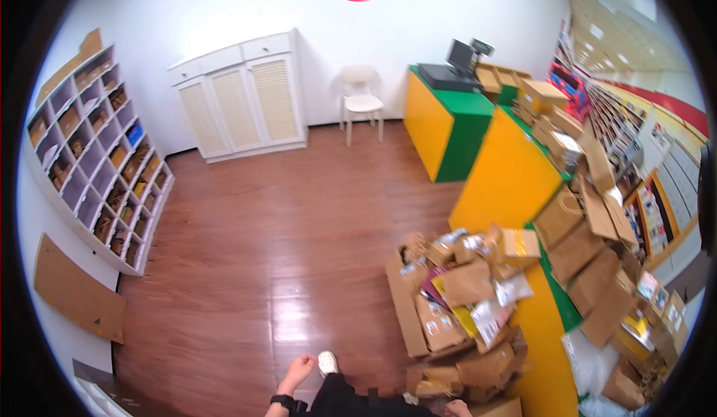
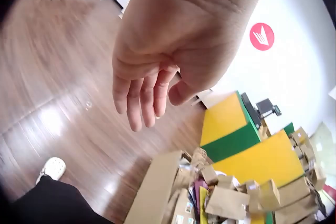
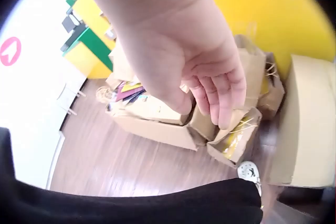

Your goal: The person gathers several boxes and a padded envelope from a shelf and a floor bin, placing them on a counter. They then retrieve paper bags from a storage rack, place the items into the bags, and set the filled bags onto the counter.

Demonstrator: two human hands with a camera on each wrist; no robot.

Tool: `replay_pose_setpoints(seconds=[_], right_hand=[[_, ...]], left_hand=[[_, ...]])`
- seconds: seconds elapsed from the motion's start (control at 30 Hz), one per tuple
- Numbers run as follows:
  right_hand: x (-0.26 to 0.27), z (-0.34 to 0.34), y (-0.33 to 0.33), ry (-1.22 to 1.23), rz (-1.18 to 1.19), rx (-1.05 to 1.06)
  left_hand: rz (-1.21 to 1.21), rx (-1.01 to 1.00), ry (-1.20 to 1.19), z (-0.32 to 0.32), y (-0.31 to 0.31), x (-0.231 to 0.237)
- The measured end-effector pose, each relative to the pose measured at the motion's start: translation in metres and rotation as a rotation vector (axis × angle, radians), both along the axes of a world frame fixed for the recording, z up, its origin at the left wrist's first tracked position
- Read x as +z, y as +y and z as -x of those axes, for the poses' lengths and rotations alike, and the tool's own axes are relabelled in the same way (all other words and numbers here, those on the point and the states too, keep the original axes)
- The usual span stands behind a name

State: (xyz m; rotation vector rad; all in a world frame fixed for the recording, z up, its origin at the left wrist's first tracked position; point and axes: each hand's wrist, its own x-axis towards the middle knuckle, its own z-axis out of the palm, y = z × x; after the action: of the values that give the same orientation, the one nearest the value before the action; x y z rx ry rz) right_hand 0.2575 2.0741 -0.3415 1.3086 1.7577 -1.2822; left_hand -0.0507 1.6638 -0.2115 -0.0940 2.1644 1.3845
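My left hand (image 1: 300, 371) hangs out over the wood floor, a dark band on its wrist. In the left wrist view its fingers (image 2: 140, 95) curl loosely and hold nothing. My right hand (image 3: 184, 58) hangs with relaxed, slightly bent fingers and nothing in them; the head view shows only part of it at the bottom edge. Nearest to it, in the right wrist view, are a big open cardboard box (image 1: 404, 305) heaped with parcels and envelopes and a brown paper bag (image 3: 236, 137) with a yellow package inside.
Yellow and green counters (image 1: 500, 170) run along the right, piled with parcels. A pigeonhole shelf (image 1: 82, 163) stands left, with a cardboard sheet (image 1: 81, 290) leaning on the wall. At the back are a white cabinet (image 1: 237, 96) and chair (image 1: 362, 103). A tall carton (image 3: 310, 124) stands right.
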Motion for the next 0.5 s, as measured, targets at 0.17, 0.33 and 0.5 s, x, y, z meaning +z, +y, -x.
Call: replay_pose_setpoints(seconds=[0.17,0.33,0.5], right_hand=[[-0.005,0.166,-0.038,0.157,-0.077,0.468],[0.066,0.337,-0.116,0.469,0.078,0.271],[0.086,0.414,-0.138,0.437,0.015,0.481]], left_hand=[[0.174,0.32,0.008,0.042,-0.148,-0.055],[0.359,0.522,0.099,0.06,-0.218,-0.027],[0.119,0.532,-0.034,0.096,-0.219,-0.024]])
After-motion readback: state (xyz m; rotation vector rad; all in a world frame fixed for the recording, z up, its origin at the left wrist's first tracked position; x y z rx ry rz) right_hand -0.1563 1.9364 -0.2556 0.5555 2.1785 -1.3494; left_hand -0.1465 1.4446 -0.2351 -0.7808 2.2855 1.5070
